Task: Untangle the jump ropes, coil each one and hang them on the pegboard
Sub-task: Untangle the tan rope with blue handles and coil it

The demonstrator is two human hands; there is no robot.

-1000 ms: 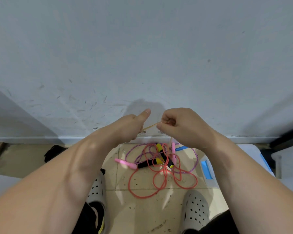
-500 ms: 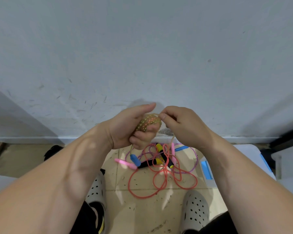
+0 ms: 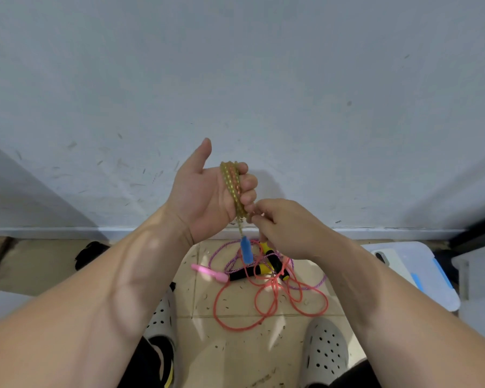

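My left hand (image 3: 207,191) is raised palm up, thumb out, its fingers curled round several loops of a yellow-green beaded jump rope (image 3: 233,186). One blue handle (image 3: 246,249) of that rope dangles just below the hand. My right hand (image 3: 280,228) pinches the same rope right under the coil. On the tiled floor below lie tangled ropes: a red rope (image 3: 275,301) in wide loops, a purple rope (image 3: 221,253), black-and-yellow handles (image 3: 249,271) and a pink handle (image 3: 209,273). No pegboard is in view.
A scuffed grey wall (image 3: 235,79) with a skirting board stands right ahead. A white lidded bin (image 3: 420,270) with blue clips sits at the right. My two grey perforated clogs (image 3: 325,351) stand on the floor near the tangle. A black item (image 3: 88,253) lies at the left.
My left hand turned palm up and rose, with the beaded rope now wound in long loops over its fingers. The blue handle lifted off the floor. My right hand dropped below the coil.
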